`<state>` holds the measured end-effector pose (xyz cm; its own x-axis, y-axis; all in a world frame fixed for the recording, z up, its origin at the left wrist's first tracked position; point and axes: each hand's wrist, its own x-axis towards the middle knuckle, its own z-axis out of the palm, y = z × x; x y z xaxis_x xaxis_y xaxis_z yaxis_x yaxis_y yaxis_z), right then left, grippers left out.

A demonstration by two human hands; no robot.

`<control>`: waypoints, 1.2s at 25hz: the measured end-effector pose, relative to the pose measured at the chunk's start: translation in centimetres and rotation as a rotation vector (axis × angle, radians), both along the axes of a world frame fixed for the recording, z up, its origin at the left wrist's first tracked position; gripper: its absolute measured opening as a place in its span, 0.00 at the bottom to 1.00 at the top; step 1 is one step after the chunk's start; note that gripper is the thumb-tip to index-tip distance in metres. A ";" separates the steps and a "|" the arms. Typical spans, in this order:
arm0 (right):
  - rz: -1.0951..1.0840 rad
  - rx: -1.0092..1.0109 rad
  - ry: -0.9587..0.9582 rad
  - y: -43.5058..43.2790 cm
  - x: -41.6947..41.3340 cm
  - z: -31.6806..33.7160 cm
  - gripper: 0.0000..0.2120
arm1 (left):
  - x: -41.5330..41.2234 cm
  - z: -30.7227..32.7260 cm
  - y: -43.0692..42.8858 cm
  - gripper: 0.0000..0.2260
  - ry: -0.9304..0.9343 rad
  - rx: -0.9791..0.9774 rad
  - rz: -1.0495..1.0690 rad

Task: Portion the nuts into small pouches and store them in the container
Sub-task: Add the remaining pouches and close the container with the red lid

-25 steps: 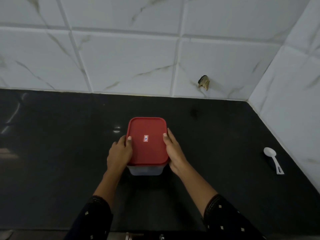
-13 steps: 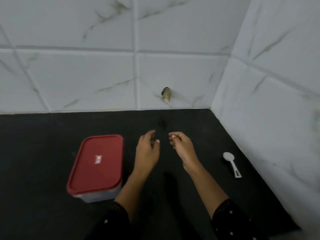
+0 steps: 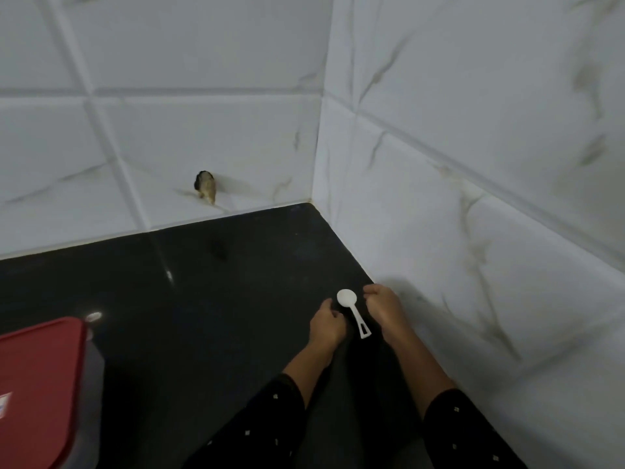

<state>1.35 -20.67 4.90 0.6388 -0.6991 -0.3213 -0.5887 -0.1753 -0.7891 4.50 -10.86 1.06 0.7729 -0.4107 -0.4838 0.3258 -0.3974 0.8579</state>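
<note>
With the container (image 3: 37, 384) lidded at the tabletop's (image 3: 203, 316) near left, storing seems done; the left hand (image 3: 326, 323) and right hand (image 3: 384, 309) flank the white spoon (image 3: 353, 311), each grip loosely curled and empty, and should next pinch its handle.

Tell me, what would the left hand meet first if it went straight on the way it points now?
Most likely the spoon: the left hand points forward and slightly right, toward its bowl. The gap is small, but whether they already touch is unclear.
</note>
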 end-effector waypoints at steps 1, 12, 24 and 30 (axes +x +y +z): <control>0.008 0.032 0.024 -0.3 -0.1 -0.6 0.20 | 0.1 -0.5 -0.7 0.24 0.011 0.006 0.011; 0.048 0.262 -0.120 2.3 -0.3 -1.1 0.12 | 0.5 2.2 1.5 0.20 0.099 -0.207 0.052; 0.396 0.470 -0.127 18.7 3.1 -1.0 0.17 | 0.4 3.6 19.4 0.16 -0.093 -0.035 0.383; 0.500 0.536 -0.091 25.6 3.3 -2.1 0.18 | -0.3 2.8 24.5 0.15 -0.199 0.251 0.476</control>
